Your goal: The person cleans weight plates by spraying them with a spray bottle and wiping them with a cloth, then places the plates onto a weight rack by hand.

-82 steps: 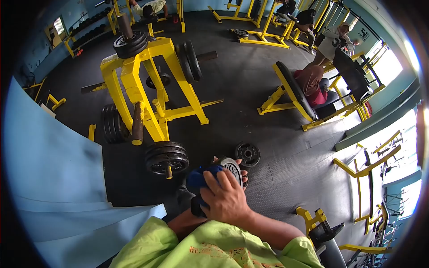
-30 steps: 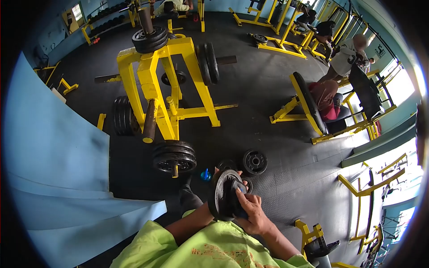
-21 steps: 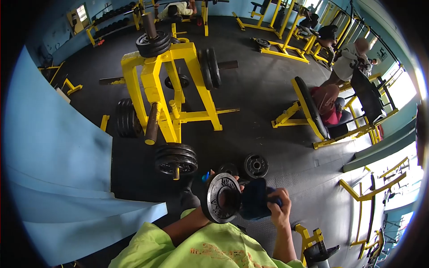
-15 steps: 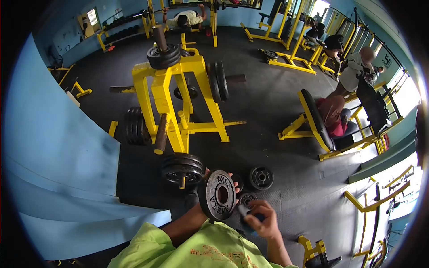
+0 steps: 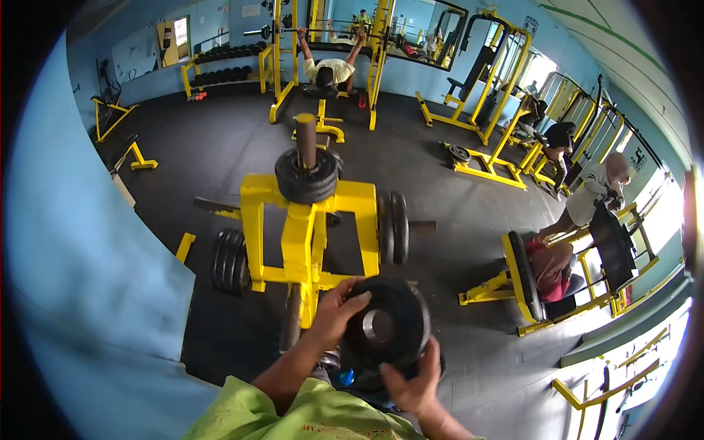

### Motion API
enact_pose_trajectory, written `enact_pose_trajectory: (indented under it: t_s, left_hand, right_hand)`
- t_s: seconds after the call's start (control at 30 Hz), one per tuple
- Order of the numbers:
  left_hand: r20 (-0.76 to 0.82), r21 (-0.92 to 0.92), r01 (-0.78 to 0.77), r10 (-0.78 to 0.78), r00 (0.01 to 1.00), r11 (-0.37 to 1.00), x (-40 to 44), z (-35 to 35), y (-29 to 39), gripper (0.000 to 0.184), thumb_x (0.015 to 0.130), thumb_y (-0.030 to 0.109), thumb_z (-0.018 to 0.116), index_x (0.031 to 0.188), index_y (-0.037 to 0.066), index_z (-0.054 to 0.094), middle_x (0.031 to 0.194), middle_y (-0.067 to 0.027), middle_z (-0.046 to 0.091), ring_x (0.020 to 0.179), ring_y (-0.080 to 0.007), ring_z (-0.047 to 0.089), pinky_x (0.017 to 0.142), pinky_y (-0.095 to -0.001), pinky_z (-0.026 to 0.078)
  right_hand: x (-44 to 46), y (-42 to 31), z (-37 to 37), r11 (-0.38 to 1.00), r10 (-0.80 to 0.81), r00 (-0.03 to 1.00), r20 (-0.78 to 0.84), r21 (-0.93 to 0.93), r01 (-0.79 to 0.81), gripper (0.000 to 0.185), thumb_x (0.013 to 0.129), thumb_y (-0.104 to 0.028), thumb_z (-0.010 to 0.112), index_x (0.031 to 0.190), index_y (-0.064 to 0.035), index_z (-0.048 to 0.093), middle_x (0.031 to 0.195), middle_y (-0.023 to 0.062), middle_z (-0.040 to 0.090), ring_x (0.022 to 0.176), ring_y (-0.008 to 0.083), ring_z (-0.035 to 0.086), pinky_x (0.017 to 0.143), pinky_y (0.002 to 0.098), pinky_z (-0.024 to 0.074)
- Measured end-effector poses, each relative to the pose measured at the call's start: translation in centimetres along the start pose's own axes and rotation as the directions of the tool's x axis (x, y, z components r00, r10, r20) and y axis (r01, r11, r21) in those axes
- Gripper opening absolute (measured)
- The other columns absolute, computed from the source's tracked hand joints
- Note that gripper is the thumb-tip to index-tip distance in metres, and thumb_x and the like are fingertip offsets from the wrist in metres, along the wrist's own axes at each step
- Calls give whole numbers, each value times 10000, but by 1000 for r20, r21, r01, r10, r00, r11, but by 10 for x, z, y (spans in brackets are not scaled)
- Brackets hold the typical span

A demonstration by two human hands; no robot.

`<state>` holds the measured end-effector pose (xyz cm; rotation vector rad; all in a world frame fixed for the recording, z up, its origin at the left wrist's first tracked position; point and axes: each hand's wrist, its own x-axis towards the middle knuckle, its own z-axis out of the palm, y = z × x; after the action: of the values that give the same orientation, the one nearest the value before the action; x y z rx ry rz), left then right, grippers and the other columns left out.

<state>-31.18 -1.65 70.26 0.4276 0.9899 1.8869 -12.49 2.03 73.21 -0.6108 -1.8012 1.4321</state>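
A black weight plate (image 5: 402, 312) with a round centre hole is held up in front of me, tilted, its lettering not readable now. My left hand (image 5: 339, 312) is closed on the plate's upper left edge, thumb across the near face. Along the lower right rim lies my right hand (image 5: 418, 381), thumb and fingers gripping it from below. Just beyond the plate stands a yellow weight-plate rack (image 5: 297, 246). Several black plates (image 5: 306, 177) are stacked on its upright post, and more plates (image 5: 394, 227) hang on its right peg.
A blue wall (image 5: 95, 257) bounds the left side. At the back, a person (image 5: 330, 72) lies on a bench under a barbell. On the right, one person (image 5: 590, 191) stands beside another seated at a yellow machine (image 5: 522, 279). A dumbbell rack (image 5: 227, 64) lines the far wall.
The plate has risen and turned, and my right hand has come onto its rim. My left hand has shifted to its upper left edge. The view has tilted upward.
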Motion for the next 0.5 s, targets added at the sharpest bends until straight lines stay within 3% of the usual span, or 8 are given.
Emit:
enact_pose_trajectory:
  t_s: [0.1,0.13,0.17,0.2,0.3,0.37,0.43,0.5]
  left_hand:
    - [150,456,-374,345,927,807,21,-14,84,443,894,133,643,1293,-8,512,1140,-60,611,1018,-104,563,881,-251,450]
    - [149,326,-408,379,913,853,36,-20,100,430,890,122,641,1282,-11,525,1123,-54,619,995,-96,567,871,-238,447]
    - [147,190,-439,417,897,878,51,-25,115,418,887,111,640,1272,-15,537,1107,-48,627,973,-89,571,861,-225,445]
    - [141,115,-503,487,862,857,65,-24,128,400,884,94,629,1256,-29,547,1072,-44,639,934,-78,577,847,-206,440]
    - [58,199,-623,625,778,757,110,-42,157,360,887,95,585,1215,-52,564,1066,-65,644,938,-93,586,859,-219,447]
    - [-5,68,-666,668,744,743,133,-42,180,350,887,113,563,1182,-76,569,1066,-106,649,952,-142,614,871,-254,474]
    - [-23,-91,-651,652,758,754,154,-50,203,341,873,96,572,1165,-79,577,1054,-121,654,938,-156,627,862,-266,492]
    - [-36,-57,-673,672,740,738,177,-64,221,331,863,86,585,1151,-77,585,1040,-126,657,920,-162,633,855,-271,499]
  right_hand:
    - [81,-21,15,874,171,979,109,442,-202,607,760,-19,616,1323,43,398,1170,99,583,1063,164,557,941,279,434]
    - [104,-27,19,809,290,944,156,487,-329,581,759,-21,579,1319,36,440,1177,83,583,1057,161,555,948,278,431]
    - [130,-30,27,708,269,931,247,604,-365,581,764,-27,581,1326,25,445,1179,80,583,1061,167,556,958,289,432]
    - [154,-34,37,723,235,938,256,598,-345,564,781,-24,578,1328,25,446,1178,81,584,1058,167,560,961,292,431]
    - [217,-35,66,806,134,954,270,530,-263,513,822,-22,566,1321,25,455,1172,86,590,1049,169,570,965,294,434]
    - [255,-39,84,862,59,952,299,466,-200,479,845,-24,558,1312,25,464,1165,88,594,1043,171,576,964,294,436]
    - [287,-46,104,807,118,912,392,498,-318,418,872,-38,550,1279,33,486,1141,98,607,1036,170,580,961,293,439]
    - [317,-39,121,795,124,910,397,509,-331,391,866,-43,554,1245,37,502,1120,108,616,1029,175,586,957,298,444]
